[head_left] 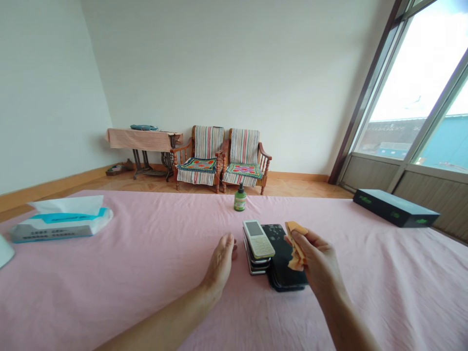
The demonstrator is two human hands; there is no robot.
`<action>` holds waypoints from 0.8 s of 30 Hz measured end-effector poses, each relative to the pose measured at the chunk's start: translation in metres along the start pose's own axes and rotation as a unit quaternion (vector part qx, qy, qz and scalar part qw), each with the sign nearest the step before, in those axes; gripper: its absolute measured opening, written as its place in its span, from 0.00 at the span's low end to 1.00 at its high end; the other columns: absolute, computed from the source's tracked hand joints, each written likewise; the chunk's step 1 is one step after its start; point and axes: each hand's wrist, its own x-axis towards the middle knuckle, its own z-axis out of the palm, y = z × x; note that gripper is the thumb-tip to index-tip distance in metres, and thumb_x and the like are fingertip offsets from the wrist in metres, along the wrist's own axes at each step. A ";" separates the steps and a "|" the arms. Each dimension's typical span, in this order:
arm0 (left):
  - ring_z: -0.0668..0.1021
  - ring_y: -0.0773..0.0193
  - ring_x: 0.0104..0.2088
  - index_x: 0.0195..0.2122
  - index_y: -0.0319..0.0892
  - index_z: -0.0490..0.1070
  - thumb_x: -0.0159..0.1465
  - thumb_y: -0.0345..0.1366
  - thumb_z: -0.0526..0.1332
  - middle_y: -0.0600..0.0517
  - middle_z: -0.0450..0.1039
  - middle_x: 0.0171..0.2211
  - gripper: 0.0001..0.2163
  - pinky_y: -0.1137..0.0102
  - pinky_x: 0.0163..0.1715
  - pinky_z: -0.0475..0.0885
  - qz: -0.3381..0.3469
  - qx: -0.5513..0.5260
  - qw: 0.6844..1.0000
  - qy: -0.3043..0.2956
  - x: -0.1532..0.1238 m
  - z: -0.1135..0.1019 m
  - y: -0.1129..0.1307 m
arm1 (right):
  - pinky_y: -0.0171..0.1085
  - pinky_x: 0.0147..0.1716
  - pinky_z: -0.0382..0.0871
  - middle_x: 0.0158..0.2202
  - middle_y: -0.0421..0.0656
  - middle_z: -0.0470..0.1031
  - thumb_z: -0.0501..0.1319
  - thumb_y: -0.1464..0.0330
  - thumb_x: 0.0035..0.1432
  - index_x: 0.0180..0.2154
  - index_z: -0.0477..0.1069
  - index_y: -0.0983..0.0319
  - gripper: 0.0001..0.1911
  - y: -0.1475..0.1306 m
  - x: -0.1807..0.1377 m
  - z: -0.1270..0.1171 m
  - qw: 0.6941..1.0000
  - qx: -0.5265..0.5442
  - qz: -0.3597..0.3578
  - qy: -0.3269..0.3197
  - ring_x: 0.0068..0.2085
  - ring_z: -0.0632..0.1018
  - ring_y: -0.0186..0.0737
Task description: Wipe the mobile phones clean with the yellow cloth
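My right hand pinches a crumpled orange-yellow cloth above the right side of a stack of black tablets or large phones; their exact kind I cannot tell. Left of that stack, touching or nearly so, is a pile of phones, topped by a white keypad phone with a yellowish edge. My left hand hovers just left of the phone pile, apart from it, fingers extended and holding nothing. A green spray bottle with a black top stands upright beyond the phones.
Everything lies on a pink cloth. A tissue pack sits at the left, near a white object cut off by the frame. A black box lies at the far right. Behind are two wooden armchairs and a covered sewing table.
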 end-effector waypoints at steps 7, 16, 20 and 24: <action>0.75 0.54 0.42 0.45 0.40 0.72 0.60 0.55 0.57 0.46 0.75 0.42 0.23 0.67 0.38 0.70 0.040 0.027 0.996 -0.078 -0.020 0.009 0.017 | 0.29 0.16 0.64 0.22 0.41 0.75 0.69 0.57 0.42 0.31 0.76 0.65 0.18 0.005 -0.015 0.017 0.997 0.002 0.015 -0.072 0.21 0.73 0.35; 0.74 0.57 0.37 0.48 0.38 0.71 0.57 0.50 0.63 0.47 0.75 0.39 0.24 0.70 0.32 0.68 0.047 0.027 0.996 -0.073 -0.018 0.016 0.016 | 0.27 0.09 0.50 0.17 0.37 0.69 0.67 0.54 0.45 0.35 0.76 0.66 0.22 0.011 -0.021 0.025 0.994 -0.036 0.026 -0.096 0.13 0.62 0.27; 0.72 0.65 0.25 0.42 0.36 0.72 0.53 0.51 0.66 0.52 0.73 0.27 0.24 0.74 0.22 0.64 0.013 -0.002 0.996 -0.085 -0.013 0.015 0.017 | 0.28 0.14 0.59 0.22 0.41 0.72 0.67 0.54 0.44 0.34 0.76 0.66 0.22 0.012 -0.022 0.026 0.994 -0.038 0.010 -0.099 0.19 0.69 0.32; 0.71 0.70 0.20 0.33 0.36 0.72 0.53 0.49 0.67 0.54 0.71 0.23 0.19 0.77 0.18 0.62 -0.050 -0.047 0.994 -0.089 -0.004 0.012 0.015 | 0.29 0.14 0.59 0.21 0.41 0.72 0.68 0.54 0.43 0.33 0.76 0.65 0.22 0.011 -0.023 0.027 0.995 -0.046 0.002 -0.085 0.19 0.69 0.33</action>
